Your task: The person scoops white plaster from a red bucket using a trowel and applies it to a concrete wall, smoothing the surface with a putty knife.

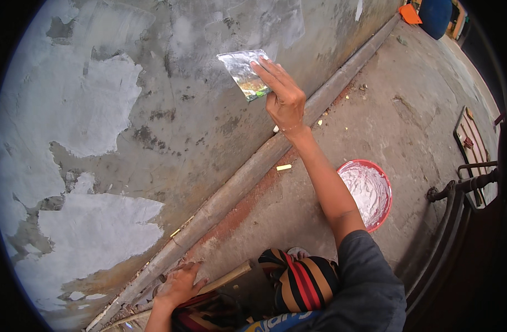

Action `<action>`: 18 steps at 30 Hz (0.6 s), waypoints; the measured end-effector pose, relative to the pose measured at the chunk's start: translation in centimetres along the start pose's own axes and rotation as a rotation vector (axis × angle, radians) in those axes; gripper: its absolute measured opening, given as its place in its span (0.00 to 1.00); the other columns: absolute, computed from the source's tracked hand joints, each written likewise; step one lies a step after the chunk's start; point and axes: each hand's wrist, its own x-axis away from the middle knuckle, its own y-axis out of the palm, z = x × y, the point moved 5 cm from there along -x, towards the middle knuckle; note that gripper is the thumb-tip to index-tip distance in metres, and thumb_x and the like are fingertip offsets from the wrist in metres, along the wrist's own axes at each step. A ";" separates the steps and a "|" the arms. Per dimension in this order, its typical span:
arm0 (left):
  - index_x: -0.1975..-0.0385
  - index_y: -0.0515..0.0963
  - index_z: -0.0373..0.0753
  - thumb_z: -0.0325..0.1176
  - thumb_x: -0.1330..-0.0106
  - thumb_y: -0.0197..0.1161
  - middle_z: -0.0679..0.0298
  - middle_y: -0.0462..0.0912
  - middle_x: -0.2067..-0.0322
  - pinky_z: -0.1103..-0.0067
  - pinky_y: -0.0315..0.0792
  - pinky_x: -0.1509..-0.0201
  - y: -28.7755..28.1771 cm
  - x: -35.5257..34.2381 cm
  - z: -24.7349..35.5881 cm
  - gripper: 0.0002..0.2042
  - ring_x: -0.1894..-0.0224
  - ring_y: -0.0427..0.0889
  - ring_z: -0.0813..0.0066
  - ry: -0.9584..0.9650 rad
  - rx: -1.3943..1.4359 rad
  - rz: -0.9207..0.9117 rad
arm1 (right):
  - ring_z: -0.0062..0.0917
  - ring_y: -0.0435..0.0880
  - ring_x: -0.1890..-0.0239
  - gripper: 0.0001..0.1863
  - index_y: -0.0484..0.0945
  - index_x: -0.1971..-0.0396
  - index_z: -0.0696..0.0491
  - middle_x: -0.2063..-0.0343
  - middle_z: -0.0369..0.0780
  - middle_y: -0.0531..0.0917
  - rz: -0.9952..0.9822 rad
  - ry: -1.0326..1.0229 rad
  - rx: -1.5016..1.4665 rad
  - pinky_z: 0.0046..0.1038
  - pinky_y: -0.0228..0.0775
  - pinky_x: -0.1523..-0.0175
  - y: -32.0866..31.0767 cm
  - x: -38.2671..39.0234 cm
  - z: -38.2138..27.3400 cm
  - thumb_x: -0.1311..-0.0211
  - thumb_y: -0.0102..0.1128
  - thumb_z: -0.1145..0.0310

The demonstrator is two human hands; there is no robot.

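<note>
In my right hand point(285, 102) is a thin, flat, four-sided putty spreader point(243, 72), its face silvery and smeared white with a yellow-green lower corner. My fingers lie along its right side, and it is at the grey wall point(181, 119); whether its edge touches cannot be told. White putty patches point(93, 102) cover parts of the wall's left side. Low down, my left hand point(178, 285) has its fingers apart and holds nothing, beside the wall's foot and my bent leg. Right of my right forearm stands a red-rimmed tub point(390, 196) of white paste.
A rounded ledge point(248, 180) runs diagonally along the wall's foot. A wooden stick point(228, 276) lies near my knees, and a small yellow piece point(284, 167) on the floor. Metal bars point(450, 221) and a slatted board point(474, 144) stand right; a blue barrel point(435, 16) is far off.
</note>
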 end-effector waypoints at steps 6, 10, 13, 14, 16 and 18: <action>0.40 0.66 0.39 0.47 0.34 0.57 0.45 0.73 0.45 0.60 0.68 0.40 -0.2 0.0 -0.3 0.26 0.42 0.73 0.46 -0.024 0.000 0.001 | 0.37 0.77 0.43 0.33 0.77 0.44 0.43 0.46 0.40 0.79 -0.130 0.045 -0.037 0.36 0.71 0.38 3.5 5.3 -1.1 0.50 0.51 0.88; 0.41 0.67 0.38 0.47 0.34 0.57 0.45 0.73 0.45 0.59 0.67 0.40 -0.7 0.1 0.6 0.26 0.42 0.72 0.47 -0.053 0.040 -0.053 | 0.35 0.78 0.44 0.31 0.78 0.46 0.43 0.48 0.41 0.80 -0.251 -0.057 -0.042 0.35 0.72 0.38 2.2 5.0 -1.6 0.49 0.51 0.88; 0.41 0.67 0.37 0.47 0.34 0.56 0.45 0.73 0.45 0.59 0.67 0.40 -0.2 0.2 0.6 0.26 0.43 0.73 0.46 -0.027 0.009 -0.017 | 0.35 0.79 0.45 0.34 0.79 0.47 0.44 0.48 0.41 0.81 -0.085 0.000 -0.013 0.32 0.75 0.43 -0.2 -0.4 -1.0 0.54 0.50 0.89; 0.41 0.67 0.37 0.47 0.34 0.56 0.45 0.74 0.46 0.58 0.67 0.40 0.0 0.2 0.5 0.26 0.43 0.73 0.46 -0.023 -0.003 -0.007 | 0.36 0.79 0.45 0.34 0.79 0.47 0.44 0.48 0.41 0.81 -0.077 0.044 -0.033 0.32 0.76 0.44 0.0 -1.2 -0.2 0.54 0.50 0.89; 0.41 0.67 0.36 0.47 0.34 0.56 0.45 0.74 0.46 0.58 0.67 0.40 0.1 0.1 0.1 0.26 0.44 0.74 0.46 -0.013 -0.027 0.019 | 0.37 0.80 0.47 0.34 0.79 0.47 0.44 0.49 0.41 0.81 -0.057 0.126 -0.075 0.31 0.77 0.47 0.6 -2.4 0.9 0.55 0.50 0.89; 0.41 0.67 0.37 0.47 0.34 0.56 0.45 0.75 0.47 0.58 0.67 0.40 -0.3 0.1 0.1 0.26 0.44 0.74 0.46 0.000 -0.023 0.010 | 0.37 0.81 0.47 0.34 0.79 0.47 0.44 0.49 0.41 0.81 -0.061 0.185 -0.056 0.30 0.78 0.48 1.5 -0.2 -0.9 0.55 0.50 0.90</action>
